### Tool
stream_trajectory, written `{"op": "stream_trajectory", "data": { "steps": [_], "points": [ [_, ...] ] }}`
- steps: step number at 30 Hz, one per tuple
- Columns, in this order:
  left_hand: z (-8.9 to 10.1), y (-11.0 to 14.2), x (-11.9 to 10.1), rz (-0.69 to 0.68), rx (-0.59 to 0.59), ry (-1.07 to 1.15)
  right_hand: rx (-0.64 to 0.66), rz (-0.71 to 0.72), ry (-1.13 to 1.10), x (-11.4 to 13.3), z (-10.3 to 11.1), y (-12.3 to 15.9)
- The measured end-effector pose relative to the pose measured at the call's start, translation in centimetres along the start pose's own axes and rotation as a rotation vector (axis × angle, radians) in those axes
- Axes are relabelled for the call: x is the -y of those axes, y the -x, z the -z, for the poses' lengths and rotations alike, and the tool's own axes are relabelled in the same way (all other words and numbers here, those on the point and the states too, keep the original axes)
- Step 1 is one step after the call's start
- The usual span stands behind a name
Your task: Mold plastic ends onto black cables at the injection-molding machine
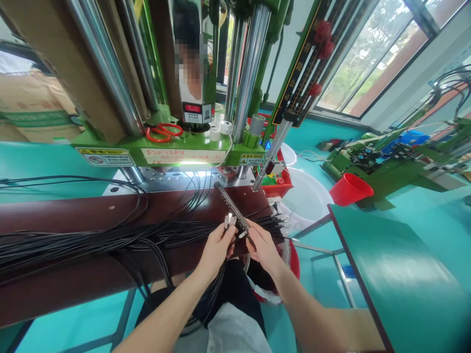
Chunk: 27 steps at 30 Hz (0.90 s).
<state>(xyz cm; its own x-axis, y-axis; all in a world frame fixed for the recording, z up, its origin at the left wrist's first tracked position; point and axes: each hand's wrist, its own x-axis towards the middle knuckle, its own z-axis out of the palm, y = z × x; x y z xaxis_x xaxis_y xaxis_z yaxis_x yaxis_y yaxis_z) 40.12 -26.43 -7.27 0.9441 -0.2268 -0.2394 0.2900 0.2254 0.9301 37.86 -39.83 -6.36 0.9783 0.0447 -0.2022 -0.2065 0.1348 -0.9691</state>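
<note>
My left hand (218,243) is closed around several cable connectors (230,220) with silvery metal ends, and black cables hang below it. Close beside it, my right hand (262,246) grips the near end of a long, narrow dark metal bar (232,205). The bar slants up and away to the left, its far end near the machine's metal bed. A small pale piece shows between the two hands. A thick bundle of black cables (121,240) lies along the dark red-brown bench (73,289), and its connector ends gather right of my hands.
A green press (165,154) with steel columns stands just beyond the bench, red-handled scissors (164,131) on its ledge. To the right are a white tub (309,196), a red bucket (351,189) and a green-topped table (401,264). A lined red bin (294,262) stands below my right hand.
</note>
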Motion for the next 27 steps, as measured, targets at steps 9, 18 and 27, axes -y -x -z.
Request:
{"op": "stream_trajectory", "data": {
  "steps": [9,18,27],
  "points": [
    [0.4,-1.0,0.8,-0.124,-0.059,-0.138,-0.069,0.017,-0.092,-0.6,0.3,0.1],
    [0.4,-0.8,0.2,-0.001,-0.063,-0.032,0.025,0.007,0.05,-0.3,0.7,0.1],
    [0.9,0.0,-1.0,-0.037,-0.137,0.082,0.031,0.0,-0.006,-0.3,0.7,0.0]
  ]
}}
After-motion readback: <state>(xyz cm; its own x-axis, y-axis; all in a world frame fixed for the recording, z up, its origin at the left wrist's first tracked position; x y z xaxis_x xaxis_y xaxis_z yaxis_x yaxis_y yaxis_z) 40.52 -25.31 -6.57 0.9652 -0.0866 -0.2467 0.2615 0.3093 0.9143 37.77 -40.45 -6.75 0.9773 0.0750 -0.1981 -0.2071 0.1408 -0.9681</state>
